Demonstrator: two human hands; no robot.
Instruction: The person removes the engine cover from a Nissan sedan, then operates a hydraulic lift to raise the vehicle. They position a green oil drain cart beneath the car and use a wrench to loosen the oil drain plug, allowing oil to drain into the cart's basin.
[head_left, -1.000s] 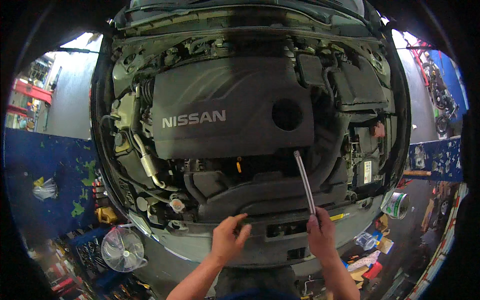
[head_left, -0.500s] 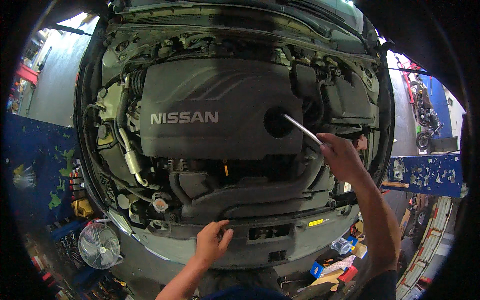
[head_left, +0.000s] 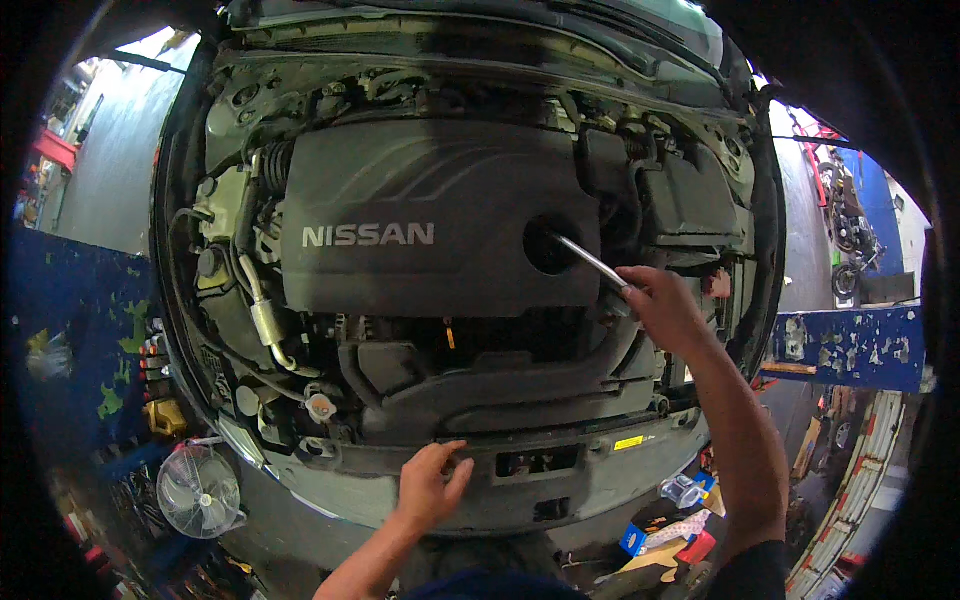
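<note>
A shiny metal rod (head_left: 592,260) slants out of the round dark opening (head_left: 551,246) at the right of the black engine cover (head_left: 430,180). My right hand (head_left: 660,308) is closed around the rod's near end. The rod's far tip sits at or inside the opening, and I cannot see what it touches there. My left hand (head_left: 432,485) rests on the front panel (head_left: 400,465) of the engine bay, holding nothing, thumb and fingers apart.
Below the cover, a yellow dipstick handle (head_left: 450,338) stands up and a black air duct (head_left: 500,385) crosses. A radiator cap (head_left: 320,406) is at the left front. A round fan (head_left: 199,492) stands left; boxes (head_left: 655,540) lie on the floor at right.
My right hand and the rod have shifted slightly left, with the rod still angled at the opening. My left hand has stayed nearly in place on the front panel.
</note>
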